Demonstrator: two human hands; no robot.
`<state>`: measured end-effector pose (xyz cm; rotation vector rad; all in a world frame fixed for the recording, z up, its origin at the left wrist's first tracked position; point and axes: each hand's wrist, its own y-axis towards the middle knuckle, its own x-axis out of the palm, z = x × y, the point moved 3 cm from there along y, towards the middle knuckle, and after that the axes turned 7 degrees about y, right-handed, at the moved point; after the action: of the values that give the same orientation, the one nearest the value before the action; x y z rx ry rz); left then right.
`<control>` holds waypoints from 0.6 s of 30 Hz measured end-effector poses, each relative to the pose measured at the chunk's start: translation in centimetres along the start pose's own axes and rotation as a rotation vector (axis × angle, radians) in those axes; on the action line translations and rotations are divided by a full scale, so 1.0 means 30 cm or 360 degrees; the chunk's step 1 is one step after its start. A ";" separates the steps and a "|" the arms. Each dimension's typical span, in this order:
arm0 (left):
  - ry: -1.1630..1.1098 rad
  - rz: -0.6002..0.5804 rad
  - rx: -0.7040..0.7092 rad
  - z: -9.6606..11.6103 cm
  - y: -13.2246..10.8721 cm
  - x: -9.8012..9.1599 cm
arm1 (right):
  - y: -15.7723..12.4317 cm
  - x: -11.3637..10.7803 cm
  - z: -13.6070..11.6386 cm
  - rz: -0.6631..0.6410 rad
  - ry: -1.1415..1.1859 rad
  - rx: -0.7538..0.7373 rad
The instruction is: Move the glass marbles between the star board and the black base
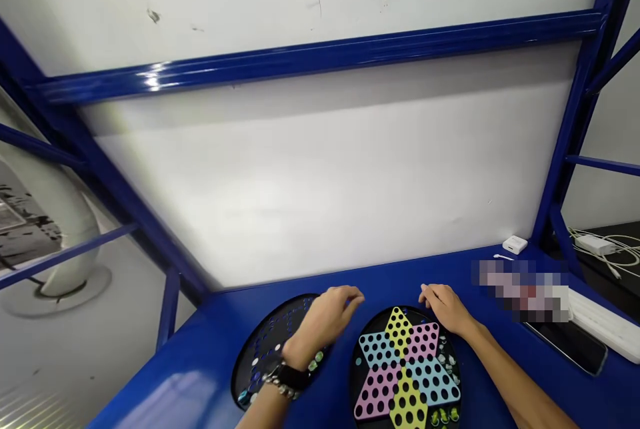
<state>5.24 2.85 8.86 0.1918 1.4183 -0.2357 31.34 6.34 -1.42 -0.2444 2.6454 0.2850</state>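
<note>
A round black Chinese checkers board [405,370] with a pastel star of yellow, pink and blue points lies on the blue table [390,279]. Small marbles [444,414] sit in its rim at the lower right. My right hand [447,307] rests at the board's upper right edge, fingers loosely curled, nothing seen in it. A second round black tray [260,355] with holes and marbles lies to the left. My left hand [327,319], with a beaded bracelet and watch on the wrist, hovers over that tray's right side, fingers bent forward, holding nothing visible.
A white wall and blue metal frame bars [320,55] rise behind the table. A dark phone [570,345], a long white block [607,325] and a small white charger [515,243] lie at the right. White cables [617,249] lie on a black surface beyond.
</note>
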 end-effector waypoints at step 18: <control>0.0327 -0.0289 0.0646 0.343 0.135 0.171 | -0.001 -0.006 -0.024 0.0001 -0.0008 -0.0069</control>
<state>16.85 3.71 5.23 0.4306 1.5823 -0.6710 31.19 6.16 -0.72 -0.2564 2.6362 0.3434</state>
